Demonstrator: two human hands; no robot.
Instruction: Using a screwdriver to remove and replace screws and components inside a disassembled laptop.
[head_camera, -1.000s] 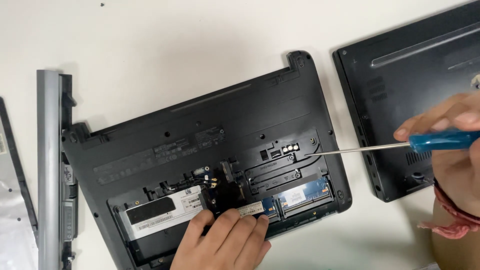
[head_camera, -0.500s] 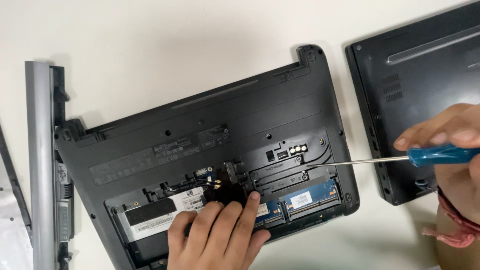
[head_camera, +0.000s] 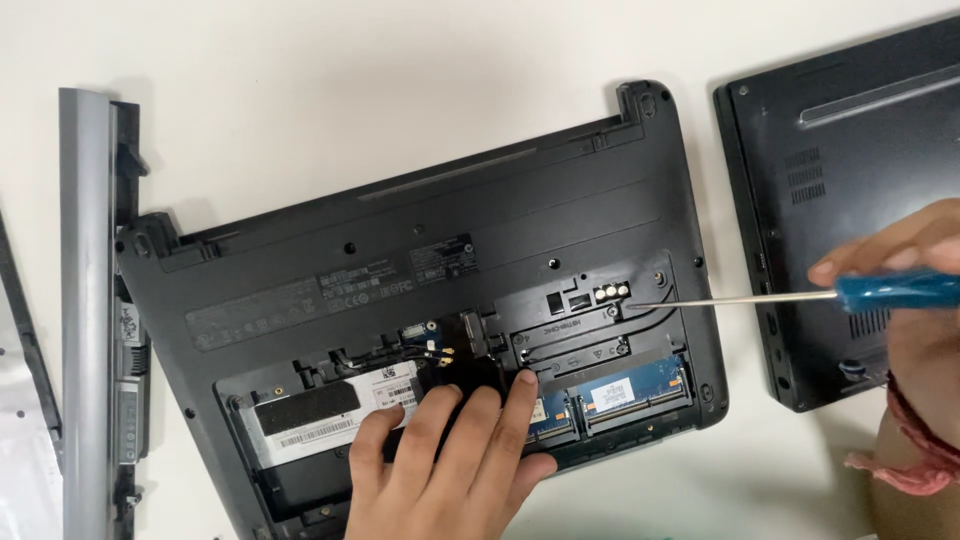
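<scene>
Two fingers (head_camera: 880, 262) pinching blue screwdriver (head_camera: 895, 291) handle.

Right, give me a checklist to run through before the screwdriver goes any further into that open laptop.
1. Laptop base flat on the white table: ok.
2. Left hand steadying it, fingertips at the edge of the open bay: ok.
3. Screwdriver in the right hand, grip closed on its blue handle: ok.
4. Tip seated in a screw head: cannot tell; it ends near the small gold contacts.
5. Left fingers away from the tip: ok.
6. Loose black wires out of the way: not ok, they run just beside the left fingertips.
</scene>
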